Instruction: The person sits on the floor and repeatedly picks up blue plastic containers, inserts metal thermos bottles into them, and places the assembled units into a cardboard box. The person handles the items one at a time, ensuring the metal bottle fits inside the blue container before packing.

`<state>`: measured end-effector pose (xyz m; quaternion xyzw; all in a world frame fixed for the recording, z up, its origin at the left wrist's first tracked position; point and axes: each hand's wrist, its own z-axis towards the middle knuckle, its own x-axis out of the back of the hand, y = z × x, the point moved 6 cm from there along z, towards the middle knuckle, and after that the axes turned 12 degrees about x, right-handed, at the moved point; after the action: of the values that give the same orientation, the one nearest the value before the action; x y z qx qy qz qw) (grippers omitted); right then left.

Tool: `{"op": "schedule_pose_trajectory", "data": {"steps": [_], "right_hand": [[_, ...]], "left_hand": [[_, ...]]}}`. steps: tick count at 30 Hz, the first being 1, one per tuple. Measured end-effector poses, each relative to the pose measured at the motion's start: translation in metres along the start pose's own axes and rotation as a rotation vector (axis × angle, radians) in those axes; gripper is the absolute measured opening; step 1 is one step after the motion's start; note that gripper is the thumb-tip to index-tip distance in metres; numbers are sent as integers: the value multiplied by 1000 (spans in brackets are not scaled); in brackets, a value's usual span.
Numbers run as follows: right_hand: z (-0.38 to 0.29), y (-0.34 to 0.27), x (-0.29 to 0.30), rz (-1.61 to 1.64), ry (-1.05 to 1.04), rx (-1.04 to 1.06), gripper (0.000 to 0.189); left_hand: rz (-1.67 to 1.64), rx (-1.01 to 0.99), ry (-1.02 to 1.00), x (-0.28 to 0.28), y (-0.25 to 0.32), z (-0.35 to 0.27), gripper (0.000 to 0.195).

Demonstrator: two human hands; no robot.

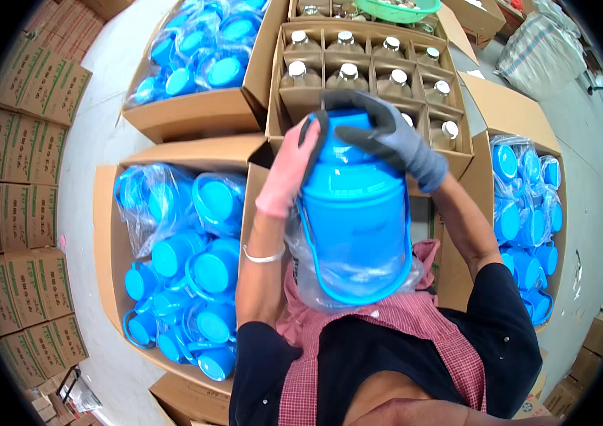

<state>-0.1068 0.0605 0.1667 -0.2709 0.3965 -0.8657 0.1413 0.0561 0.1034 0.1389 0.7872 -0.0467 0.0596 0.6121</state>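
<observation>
A blue plastic thermos-like container point(355, 229) with a carrying handle is held close against my body. Its lower part sits in a clear plastic bag point(312, 282). My left hand point(301, 160), in a pink glove with dark palm, grips the upper left side of its blue cap point(352, 133). From the right, my right hand point(386, 136), in a grey-blue glove with dark fingers, closes around the same cap. Just beyond my hands stands a divided carton point(280, 96) of bottles with silvery-white caps point(348, 70).
Open cartons of bagged blue containers stand at left point(104, 255), upper left point(195, 114) and right point(520, 112). A green plastic basin point(392, 11) is at the top. Stacked printed cartons point(19, 213) line the far left; a white woven sack point(541, 56) lies upper right.
</observation>
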Motion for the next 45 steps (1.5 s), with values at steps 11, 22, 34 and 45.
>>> {"op": "schedule_pose_trajectory", "data": {"steps": [11, 22, 34, 45], "right_hand": [[-36, 74, 62, 22, 129, -180, 66], [-20, 36, 31, 255, -56, -559, 62], [3, 253, 84, -451, 75, -199, 67], [6, 371, 57, -743, -89, -402, 72]], "left_hand": [[-240, -137, -151, 19, -1, 14, 42], [-288, 59, -272, -2, 11, 29, 73], [431, -456, 126, -10, -42, 120, 56], [863, -324, 43, 0, -80, 133, 67]]}}
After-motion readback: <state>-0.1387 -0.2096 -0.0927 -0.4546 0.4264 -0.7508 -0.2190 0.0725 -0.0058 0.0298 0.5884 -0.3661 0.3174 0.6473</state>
